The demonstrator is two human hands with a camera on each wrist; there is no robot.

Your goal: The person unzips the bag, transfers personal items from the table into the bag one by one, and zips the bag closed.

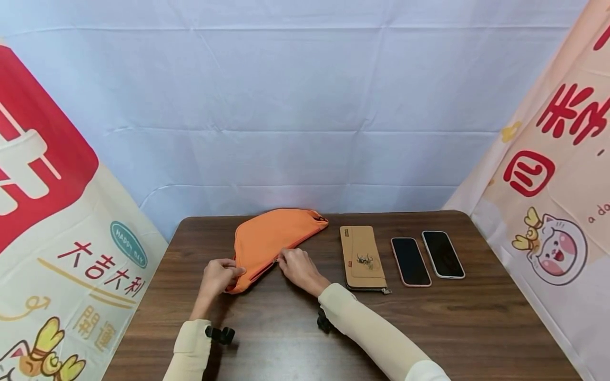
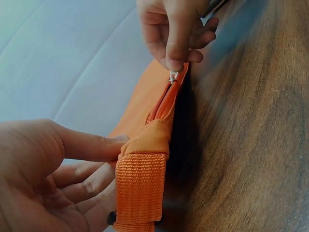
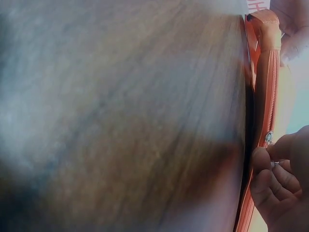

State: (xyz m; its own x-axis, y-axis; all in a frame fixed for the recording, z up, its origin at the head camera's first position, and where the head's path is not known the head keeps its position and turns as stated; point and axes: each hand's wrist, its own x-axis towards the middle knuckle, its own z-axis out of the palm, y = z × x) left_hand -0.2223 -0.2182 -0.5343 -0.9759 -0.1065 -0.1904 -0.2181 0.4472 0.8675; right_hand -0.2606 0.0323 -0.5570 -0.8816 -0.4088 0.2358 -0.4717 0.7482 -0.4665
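Observation:
An orange fabric zip bag (image 1: 272, 233) lies at the back left of the table, its zipped edge slanting towards the person. The left hand (image 1: 219, 276) pinches the bag's near left corner between thumb and fingers, beside an orange webbing strap (image 2: 140, 191). Along the zipped edge, the right hand (image 1: 301, 270) pinches the metal zipper pull (image 2: 174, 76). Between that corner and the pull, the zipper edges stand slightly parted in the left wrist view. From the right wrist, the zipper (image 3: 274, 92) runs down to the right fingertips. The bag's inside is hidden.
Right of the bag lies a tan zip wallet (image 1: 363, 256). Beyond it are a phone with a pinkish rim (image 1: 411, 262) and a phone with a white rim (image 1: 443, 254), both with dark screens. The wooden table (image 1: 286, 338) meets a pale cloth backdrop (image 1: 286, 106).

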